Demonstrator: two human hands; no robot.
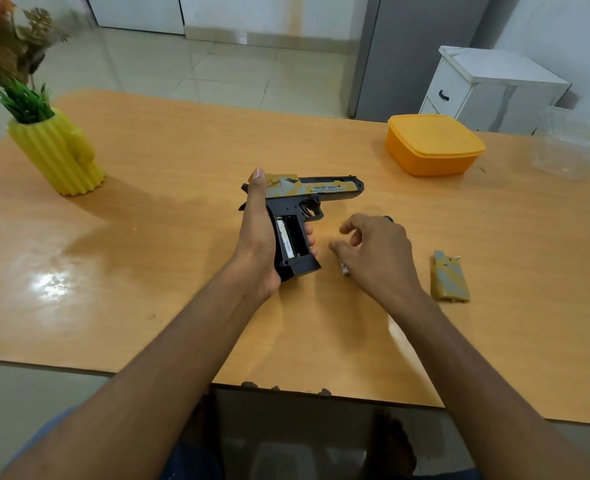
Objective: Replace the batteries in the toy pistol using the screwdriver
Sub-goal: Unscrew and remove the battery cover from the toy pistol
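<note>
The toy pistol (300, 202) is gripped by the left hand (262, 237), fingers curled round its grip, the open bay showing one white battery (284, 237). The right hand (376, 251) hovers loosely spread over a loose battery (344, 268) on the glossy table (168, 209). That smooth cylinder could be nudged and rolled away. The flat camouflage cover (450, 280) lies near.
</note>
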